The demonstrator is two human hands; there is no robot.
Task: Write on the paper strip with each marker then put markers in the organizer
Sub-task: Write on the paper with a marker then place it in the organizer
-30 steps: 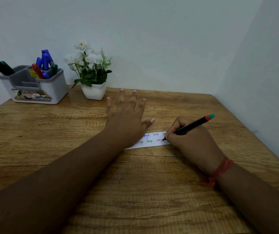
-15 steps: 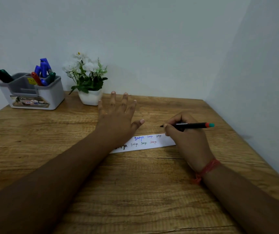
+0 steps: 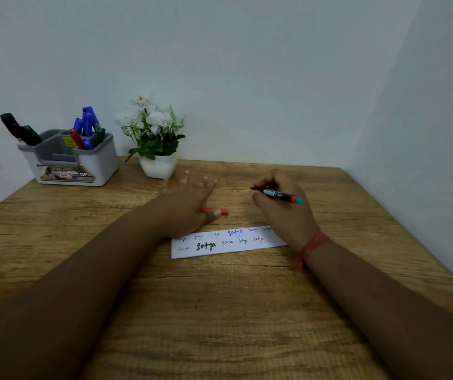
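The right hand (image 3: 281, 204) is gripping the uncapped marker (image 3: 280, 193) just beyond the paper strip (image 3: 228, 244), while the open left hand (image 3: 189, 207) is reaching over its red cap (image 3: 221, 211); recapping appears next, then the far-left organizer (image 3: 69, 157).

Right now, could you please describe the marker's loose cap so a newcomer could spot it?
Start at the white paper strip on the wooden table. Just beyond its far edge, under the left hand's thumb, lies the cap. It is small and red-orange, unlike the capped markers in the organizer.
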